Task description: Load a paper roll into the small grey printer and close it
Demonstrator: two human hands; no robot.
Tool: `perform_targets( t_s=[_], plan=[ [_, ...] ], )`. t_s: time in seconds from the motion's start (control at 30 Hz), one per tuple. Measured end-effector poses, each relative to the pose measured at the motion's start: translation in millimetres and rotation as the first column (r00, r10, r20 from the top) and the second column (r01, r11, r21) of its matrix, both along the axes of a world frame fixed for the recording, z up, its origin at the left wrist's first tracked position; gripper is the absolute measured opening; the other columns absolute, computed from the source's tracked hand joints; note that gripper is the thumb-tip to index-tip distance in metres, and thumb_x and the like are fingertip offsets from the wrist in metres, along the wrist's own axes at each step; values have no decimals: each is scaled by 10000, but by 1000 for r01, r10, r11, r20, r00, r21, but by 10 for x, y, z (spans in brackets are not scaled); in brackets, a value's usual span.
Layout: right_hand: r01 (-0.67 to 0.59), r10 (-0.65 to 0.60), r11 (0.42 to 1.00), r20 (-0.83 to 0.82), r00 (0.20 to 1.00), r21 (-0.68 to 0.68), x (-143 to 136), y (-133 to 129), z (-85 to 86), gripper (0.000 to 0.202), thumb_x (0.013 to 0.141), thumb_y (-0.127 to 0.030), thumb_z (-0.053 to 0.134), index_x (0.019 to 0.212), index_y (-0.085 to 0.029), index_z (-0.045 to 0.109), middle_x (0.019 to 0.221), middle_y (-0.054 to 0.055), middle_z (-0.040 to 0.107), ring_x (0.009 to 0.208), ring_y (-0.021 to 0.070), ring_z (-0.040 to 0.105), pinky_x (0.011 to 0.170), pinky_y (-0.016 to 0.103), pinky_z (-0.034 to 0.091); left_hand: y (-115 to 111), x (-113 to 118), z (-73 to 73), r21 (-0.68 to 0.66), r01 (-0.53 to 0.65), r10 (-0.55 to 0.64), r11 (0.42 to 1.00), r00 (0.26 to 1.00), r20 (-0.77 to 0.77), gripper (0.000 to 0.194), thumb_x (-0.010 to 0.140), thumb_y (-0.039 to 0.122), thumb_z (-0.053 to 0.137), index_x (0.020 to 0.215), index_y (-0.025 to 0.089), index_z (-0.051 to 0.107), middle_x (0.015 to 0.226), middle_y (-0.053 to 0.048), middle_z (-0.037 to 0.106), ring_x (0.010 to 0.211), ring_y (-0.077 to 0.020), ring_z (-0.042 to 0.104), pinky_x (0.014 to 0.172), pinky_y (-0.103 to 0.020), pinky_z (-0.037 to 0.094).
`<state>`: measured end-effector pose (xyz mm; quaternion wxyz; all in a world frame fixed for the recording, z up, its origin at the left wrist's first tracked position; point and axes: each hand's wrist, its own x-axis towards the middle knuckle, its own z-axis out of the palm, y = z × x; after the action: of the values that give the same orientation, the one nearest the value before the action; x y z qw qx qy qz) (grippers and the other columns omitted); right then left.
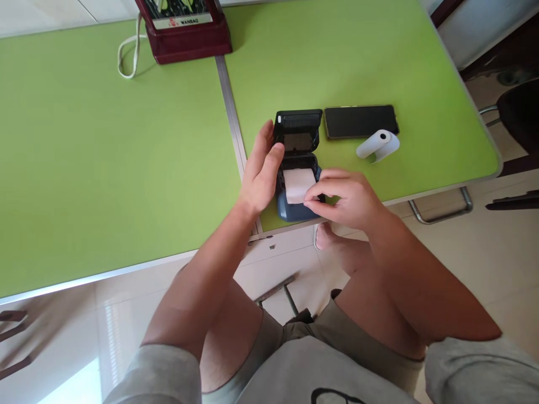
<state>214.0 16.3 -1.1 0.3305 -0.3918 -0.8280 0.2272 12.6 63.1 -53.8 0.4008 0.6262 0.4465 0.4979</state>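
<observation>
A small dark-blue receipt printer [298, 212] stands near the table's front edge with its black lid [298, 130] flipped up. In its bay lies a white paper roll [300, 182], whose loose end hangs toward me. My left hand [263, 171] grips the printer's left side at the hinge, thumb in front and fingers behind the raised lid. At the roll's lower right corner, my right hand [343, 196] pinches the paper between thumb and fingertips. Its other fingers curl inward.
A black phone [360, 122] lies right of the printer. Beside it, a second paper roll [374, 145] rests partly unrolled. At the back of the green table [126, 168] stands a dark-red framed object [189, 42] with a white cord [135, 47]. A metal strip [231, 106] crosses the tabletop.
</observation>
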Motion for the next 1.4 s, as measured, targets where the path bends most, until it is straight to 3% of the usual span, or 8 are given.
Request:
perform_targets(
  t_s=[0.17,0.47,0.57,0.7,0.97,1.07,1.2,1.4],
  plan=[
    [-14,15,1000,34,999,-17,36,-8,7,205,907,-189,669,750,-252,785,606,-39,599,561,95,496,559,253,406,-26,-41,42,-5,-1,2,1000,996,89,544,1040,721,311,1252,296,574,1384,-71,664,1368,-258,623,1117,-423,533],
    [-56,51,994,-55,997,-94,100,-72,-3,198,914,-241,614,776,-214,754,553,-46,548,529,96,476,553,261,398,-178,-88,153,87,120,-91,989,954,-286,433,952,476,582,1285,200,594,1301,-119,687,1198,-243,665,1060,-390,548],
    [108,-132,986,-197,971,-126,38,-61,-97,246,973,-305,567,789,-209,699,593,-35,553,540,98,482,533,264,375,-182,-86,183,128,139,-84,982,928,-364,426,954,443,564,1273,164,610,1305,-138,682,1217,-249,656,1085,-397,539],
    [351,-400,914,-319,859,-202,-22,101,-319,206,916,-398,658,1054,-248,627,910,12,583,753,133,567,623,275,470,-213,-98,221,80,154,-112,985,918,-381,480,971,458,547,1342,154,583,1394,-152,651,1278,-260,633,1130,-409,518],
    [202,-281,865,-110,953,-459,34,268,-320,539,892,-374,680,1390,-292,491,1374,68,576,890,156,621,844,378,607,-242,-107,251,-46,137,-144,990,917,-371,527,952,430,573,1411,170,559,1458,-142,625,1280,-288,637,1118,-446,535],
    [192,-260,878,-99,961,-439,-25,230,-267,513,922,-369,602,1413,-264,497,1468,89,571,1172,232,635,1006,433,581,-222,-90,242,-38,135,-139,990,915,-378,520,947,415,564,1395,152,564,1433,-152,635,1292,-284,635,1134,-436,525],
    [254,-314,892,-109,943,-373,-123,171,-297,470,991,-461,443,1393,-249,563,1477,70,626,1350,258,588,1182,467,465,-285,-82,228,-7,103,-95,995,887,-451,609,992,480,492,1497,140,477,1506,-176,585,1392,-304,583,1186,-452,481],
    [292,-384,883,-208,900,-367,-130,124,-341,666,1040,-690,233,1324,-266,661,1400,26,702,1310,233,640,1165,406,481,-618,-143,215,-104,87,-133,991,773,-621,1048,960,807,383,1665,60,174,1701,-288,311,1572,-414,376,1230,-574,418]
  ],
)
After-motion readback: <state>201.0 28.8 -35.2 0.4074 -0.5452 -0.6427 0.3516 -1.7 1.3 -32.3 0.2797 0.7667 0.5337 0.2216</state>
